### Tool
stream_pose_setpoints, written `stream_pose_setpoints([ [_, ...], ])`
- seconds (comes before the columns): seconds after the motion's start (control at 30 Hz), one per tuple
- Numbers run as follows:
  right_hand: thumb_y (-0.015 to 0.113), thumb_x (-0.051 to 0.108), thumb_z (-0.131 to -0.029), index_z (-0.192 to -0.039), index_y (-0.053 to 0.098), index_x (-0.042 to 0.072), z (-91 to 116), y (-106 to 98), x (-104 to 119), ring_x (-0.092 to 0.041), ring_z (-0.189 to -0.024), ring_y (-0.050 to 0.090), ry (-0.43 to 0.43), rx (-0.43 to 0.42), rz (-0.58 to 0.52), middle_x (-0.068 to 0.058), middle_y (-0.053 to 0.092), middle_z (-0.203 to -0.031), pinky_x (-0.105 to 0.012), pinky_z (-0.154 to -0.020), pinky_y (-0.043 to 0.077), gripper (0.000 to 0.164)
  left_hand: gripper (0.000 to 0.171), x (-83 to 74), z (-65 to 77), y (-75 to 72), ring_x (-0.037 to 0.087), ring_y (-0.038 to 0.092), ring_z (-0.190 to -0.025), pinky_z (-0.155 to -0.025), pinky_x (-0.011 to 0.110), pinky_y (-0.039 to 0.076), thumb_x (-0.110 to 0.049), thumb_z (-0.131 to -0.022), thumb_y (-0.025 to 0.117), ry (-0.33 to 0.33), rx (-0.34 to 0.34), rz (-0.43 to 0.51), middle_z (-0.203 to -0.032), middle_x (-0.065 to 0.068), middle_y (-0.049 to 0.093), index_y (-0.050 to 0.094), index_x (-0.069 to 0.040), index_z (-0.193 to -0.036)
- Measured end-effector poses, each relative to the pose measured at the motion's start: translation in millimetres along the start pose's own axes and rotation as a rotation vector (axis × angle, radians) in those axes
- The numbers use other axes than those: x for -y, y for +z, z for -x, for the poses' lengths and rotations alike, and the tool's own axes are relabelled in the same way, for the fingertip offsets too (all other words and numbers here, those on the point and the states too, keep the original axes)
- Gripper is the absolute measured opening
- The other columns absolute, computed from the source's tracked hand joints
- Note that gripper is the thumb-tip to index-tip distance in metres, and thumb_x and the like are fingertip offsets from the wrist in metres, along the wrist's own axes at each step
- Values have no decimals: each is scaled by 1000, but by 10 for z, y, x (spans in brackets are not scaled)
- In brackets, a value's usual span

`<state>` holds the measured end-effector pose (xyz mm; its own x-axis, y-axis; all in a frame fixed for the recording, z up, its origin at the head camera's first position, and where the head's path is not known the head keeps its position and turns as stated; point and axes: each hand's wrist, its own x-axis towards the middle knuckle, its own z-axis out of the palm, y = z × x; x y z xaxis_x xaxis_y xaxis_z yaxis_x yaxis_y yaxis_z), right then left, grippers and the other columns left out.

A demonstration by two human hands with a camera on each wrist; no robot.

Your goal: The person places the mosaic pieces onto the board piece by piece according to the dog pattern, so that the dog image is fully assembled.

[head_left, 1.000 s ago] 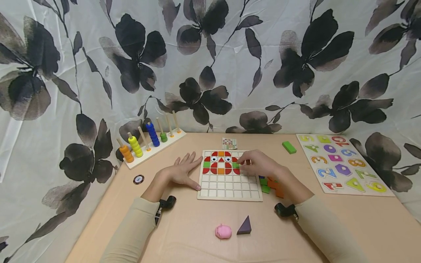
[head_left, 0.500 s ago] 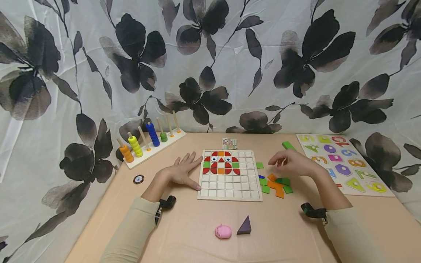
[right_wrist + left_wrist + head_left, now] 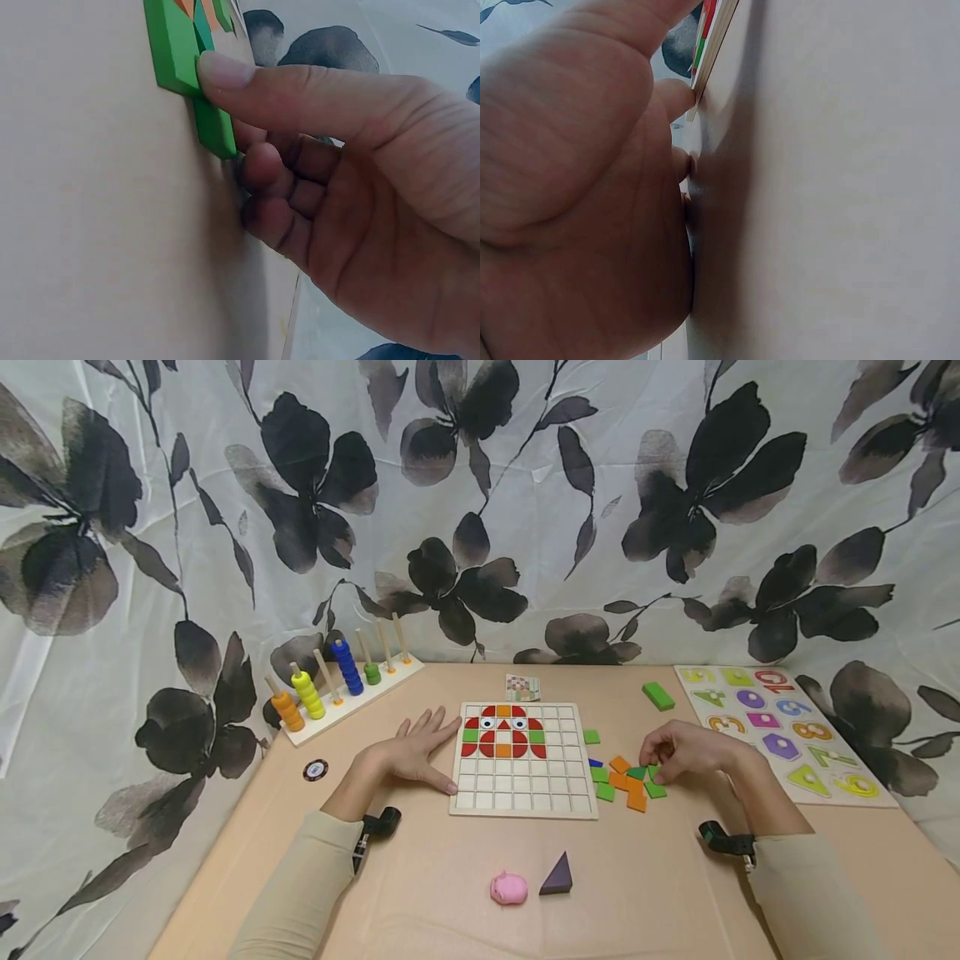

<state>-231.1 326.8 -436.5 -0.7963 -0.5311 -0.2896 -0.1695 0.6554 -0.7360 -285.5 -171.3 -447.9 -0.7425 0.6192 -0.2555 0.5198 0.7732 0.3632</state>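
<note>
A white grid board (image 3: 525, 795) lies mid-table, its upper left squares filled with red, green, orange and eye-marked tiles. My left hand (image 3: 408, 753) rests spread on the table, fingertips and thumb right at the board's left edge. To the right of the board lies a loose group of green, orange and blue tiles (image 3: 635, 802). At the far side of that group, my right hand (image 3: 693, 753) pinches a green tile (image 3: 216, 131) between thumb and index finger. Another green tile (image 3: 174, 52) sits close beside the thumb in the right wrist view.
Behind the board lies a small picture card (image 3: 522, 687). A peg stand with coloured rings (image 3: 367, 689) is back left, near a round chip (image 3: 316, 770). A green block (image 3: 658, 696) and number puzzle (image 3: 765, 760) lie right. In front are a pink figure (image 3: 509, 888) and purple wedge (image 3: 557, 877).
My right hand has left the board, moved right and come down at the loose tiles, where it now pinches a green one. My left hand has stayed put.
</note>
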Motion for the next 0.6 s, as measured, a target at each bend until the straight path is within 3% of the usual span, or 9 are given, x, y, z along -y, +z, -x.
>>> stream_pose_setpoints([
  [0.3, 82, 13, -75, -93, 66, 4, 60, -54, 40, -22, -77, 54, 45, -43, 60, -9, 61, -82, -26, -68, 47, 25, 122, 1, 1, -5, 33, -11, -146, -113, 59, -5, -77, -63, 69, 1, -5, -1, -160, 13, -9, 8, -26, -156],
  [0.6, 74, 3, -80, -91, 65, 2, 47, -65, 20, -21, -73, 55, -52, -57, 39, -9, 61, -80, -25, -66, 48, 14, 123, 5, 2, 9, 36, -9, -146, -112, 62, -3, -75, -63, 70, 30, -22, 7, -160, 16, -7, 10, -23, -156],
])
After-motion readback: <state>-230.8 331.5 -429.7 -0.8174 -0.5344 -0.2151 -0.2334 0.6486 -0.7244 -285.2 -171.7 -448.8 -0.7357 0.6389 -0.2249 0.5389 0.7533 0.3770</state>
